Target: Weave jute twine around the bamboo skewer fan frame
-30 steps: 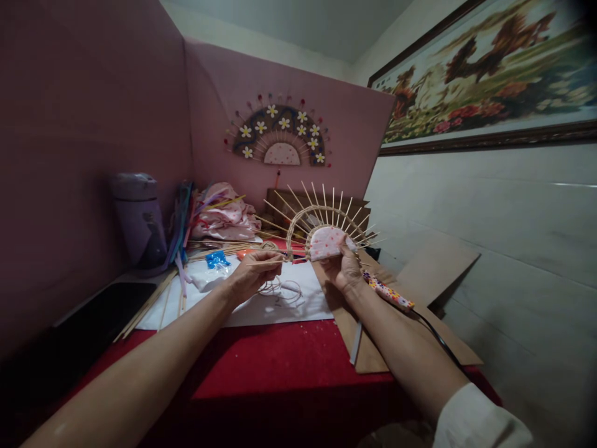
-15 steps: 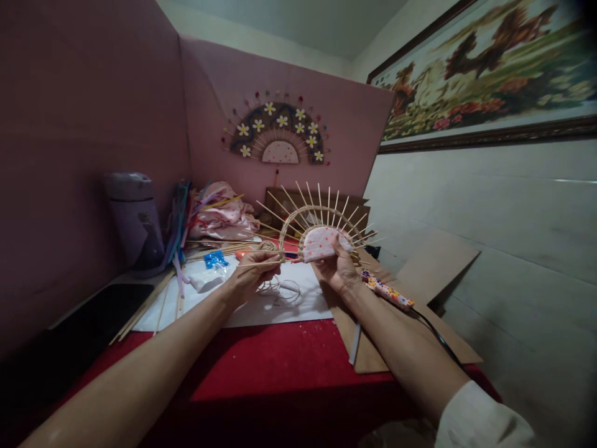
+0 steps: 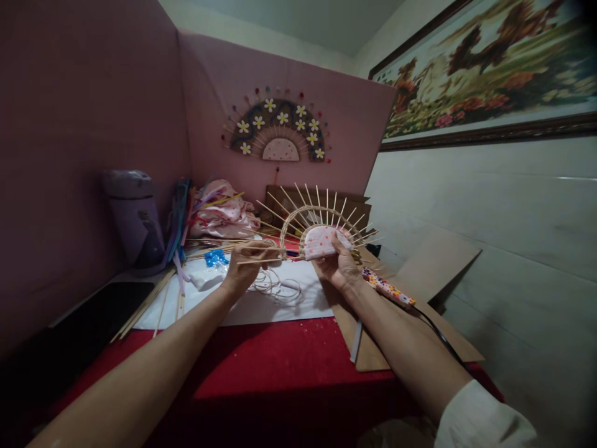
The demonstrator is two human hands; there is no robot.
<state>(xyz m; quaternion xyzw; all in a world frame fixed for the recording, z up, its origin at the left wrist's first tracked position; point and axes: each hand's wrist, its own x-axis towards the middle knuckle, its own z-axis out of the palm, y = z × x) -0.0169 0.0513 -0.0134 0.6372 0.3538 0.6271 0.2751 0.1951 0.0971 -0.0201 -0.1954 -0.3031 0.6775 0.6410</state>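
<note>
My right hand [image 3: 344, 269] is closed on a half-round fan frame [image 3: 321, 241], with its thumb on the pink dotted cloth centre. Thin wooden sticks [image 3: 318, 196] fan out from the cloth, and a woven twine band [image 3: 298, 214] arches across them. At the frame's left end, my left hand [image 3: 249, 264] is pinched on twine beside the lowest sticks; its fingertips are partly hidden. Loose coils of pale twine [image 3: 275, 286] lie below and to the right of that hand, over a white sheet [image 3: 233, 314].
A purple flask [image 3: 135, 224], pipe cleaners [image 3: 180, 218] and crumpled pink cloth [image 3: 224, 208] stand at the back left. Cardboard [image 3: 373, 348] and a flower-patterned tool [image 3: 387, 289] with a black cord lie at the right. A decorated fan [image 3: 280, 130] hangs on the pink panel.
My left hand has shifted slightly left and up, with its fingers turned at the frame's left end. My right hand and the fan frame have hardly moved.
</note>
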